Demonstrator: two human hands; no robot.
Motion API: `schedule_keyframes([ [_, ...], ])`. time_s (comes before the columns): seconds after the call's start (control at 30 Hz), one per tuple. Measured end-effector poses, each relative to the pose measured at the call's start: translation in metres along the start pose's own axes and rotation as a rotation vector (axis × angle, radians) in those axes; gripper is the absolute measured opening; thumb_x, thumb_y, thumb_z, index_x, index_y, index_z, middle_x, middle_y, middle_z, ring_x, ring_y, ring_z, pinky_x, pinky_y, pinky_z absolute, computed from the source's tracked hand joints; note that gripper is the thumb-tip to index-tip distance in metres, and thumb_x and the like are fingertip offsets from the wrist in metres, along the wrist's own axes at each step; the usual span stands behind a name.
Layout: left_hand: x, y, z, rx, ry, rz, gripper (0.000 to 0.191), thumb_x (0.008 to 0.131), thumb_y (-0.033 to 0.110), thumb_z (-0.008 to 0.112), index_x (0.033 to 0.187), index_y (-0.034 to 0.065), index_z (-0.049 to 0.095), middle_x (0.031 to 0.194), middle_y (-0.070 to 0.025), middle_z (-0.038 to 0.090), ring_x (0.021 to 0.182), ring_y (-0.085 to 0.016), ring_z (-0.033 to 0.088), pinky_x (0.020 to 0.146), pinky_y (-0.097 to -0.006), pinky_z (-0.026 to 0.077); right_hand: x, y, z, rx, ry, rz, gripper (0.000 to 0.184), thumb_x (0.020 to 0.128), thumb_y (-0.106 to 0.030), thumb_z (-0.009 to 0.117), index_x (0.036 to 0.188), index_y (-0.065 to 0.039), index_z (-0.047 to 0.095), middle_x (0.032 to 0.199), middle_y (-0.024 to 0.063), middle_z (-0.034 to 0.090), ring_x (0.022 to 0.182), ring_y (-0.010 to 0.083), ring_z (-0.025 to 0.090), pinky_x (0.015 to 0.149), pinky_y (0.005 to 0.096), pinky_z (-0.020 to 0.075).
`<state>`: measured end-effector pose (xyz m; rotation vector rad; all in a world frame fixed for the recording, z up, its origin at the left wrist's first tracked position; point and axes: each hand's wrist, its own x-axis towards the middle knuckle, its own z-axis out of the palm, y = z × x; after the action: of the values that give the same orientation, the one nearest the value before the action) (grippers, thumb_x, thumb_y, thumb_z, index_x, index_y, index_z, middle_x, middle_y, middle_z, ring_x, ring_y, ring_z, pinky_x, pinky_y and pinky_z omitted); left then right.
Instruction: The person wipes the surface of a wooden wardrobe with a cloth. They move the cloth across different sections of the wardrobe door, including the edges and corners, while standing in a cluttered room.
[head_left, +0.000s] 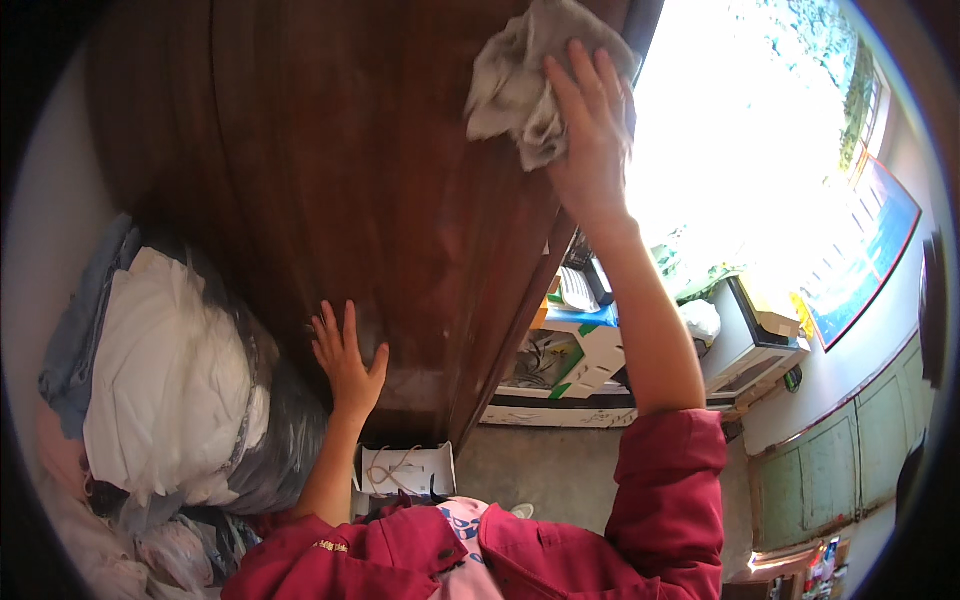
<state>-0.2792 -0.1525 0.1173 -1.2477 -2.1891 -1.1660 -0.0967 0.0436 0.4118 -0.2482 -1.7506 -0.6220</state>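
Note:
A tall dark brown wooden panel (360, 195), with a glossy surface like a wardrobe's side or door, rises before me. My right hand (592, 135) is raised high near its right edge, pressing a crumpled greyish cloth (517, 82) against the wood. The fingers spread over the cloth, and part of it bunches out to the left. Lower down, my left hand (349, 367) holds nothing. Its fingers are apart, and it rests on or just in front of the panel; the exact contact is hard to tell.
Bagged white fabric (172, 375) and folded blue cloth (90, 322) are piled at the left. Below stands a white box (405, 469) with cord handles on the concrete floor (540, 465). An open carton (577, 360), a cabinet (750, 352) and a bright window (735, 112) are to the right.

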Motion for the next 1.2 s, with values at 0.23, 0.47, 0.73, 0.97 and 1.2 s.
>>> schedule_keyframes([
  [0.23, -0.002, -0.004, 0.011, 0.037, -0.023, 0.003, 0.085, 0.081, 0.024, 0.070, 0.153, 0.0138, 0.026, 0.161, -0.0201, 0.007, 0.146, -0.046, 0.010, 0.113, -0.0624, 0.013, -0.110, -0.047, 0.021, -0.056, -0.216, 0.148, 0.060, 0.077, -0.004, 0.058, 0.137, -0.009, 0.052, 0.151, 0.0150, 0.036, 0.143, 0.0370, 0.028, 0.116, 0.0525, 0.0225],
  [0.47, -0.002, -0.002, 0.005, -0.044, -0.025, -0.002, 0.087, 0.081, 0.022, 0.070, 0.154, 0.0132, 0.024, 0.161, -0.0203, 0.006, 0.146, -0.044, 0.014, 0.114, -0.0606, 0.015, -0.287, -0.118, 0.014, 0.209, -0.400, 0.452, 0.065, 0.074, -0.011, 0.067, 0.135, 0.002, 0.048, 0.147, 0.0243, 0.035, 0.140, 0.0461, 0.027, 0.115, 0.0538, 0.0249],
  [0.73, -0.004, -0.003, 0.005, 0.060, -0.035, 0.019, 0.092, 0.079, 0.025, 0.072, 0.154, 0.0130, 0.022, 0.161, -0.0214, 0.005, 0.146, -0.043, 0.015, 0.113, -0.0615, 0.016, -0.369, -0.164, 0.011, 0.425, -0.470, 0.723, 0.073, 0.075, -0.011, 0.069, 0.139, 0.007, 0.040, 0.150, 0.0282, 0.029, 0.141, 0.0479, 0.025, 0.116, 0.0504, 0.0253],
  [0.97, -0.005, -0.003, 0.004, 0.072, -0.047, 0.037, 0.093, 0.078, 0.026, 0.072, 0.155, 0.0124, 0.021, 0.161, -0.0222, 0.006, 0.146, -0.044, 0.016, 0.112, -0.0623, 0.017, -0.301, -0.110, 0.017, 0.403, -0.324, 0.486, 0.072, 0.072, -0.006, 0.070, 0.137, 0.007, 0.043, 0.151, 0.0296, 0.028, 0.140, 0.0480, 0.026, 0.115, 0.0515, 0.0252],
  [1.2, -0.006, -0.006, 0.002, 0.080, -0.069, 0.024, 0.094, 0.077, 0.026, 0.073, 0.155, 0.0138, 0.020, 0.161, -0.0222, 0.007, 0.146, -0.043, 0.016, 0.112, -0.0625, 0.018, -0.111, -0.063, 0.006, 0.282, -0.133, 0.395, 0.074, 0.073, -0.004, 0.070, 0.139, 0.007, 0.038, 0.151, 0.0286, 0.027, 0.140, 0.0467, 0.027, 0.114, 0.0514, 0.0255],
])
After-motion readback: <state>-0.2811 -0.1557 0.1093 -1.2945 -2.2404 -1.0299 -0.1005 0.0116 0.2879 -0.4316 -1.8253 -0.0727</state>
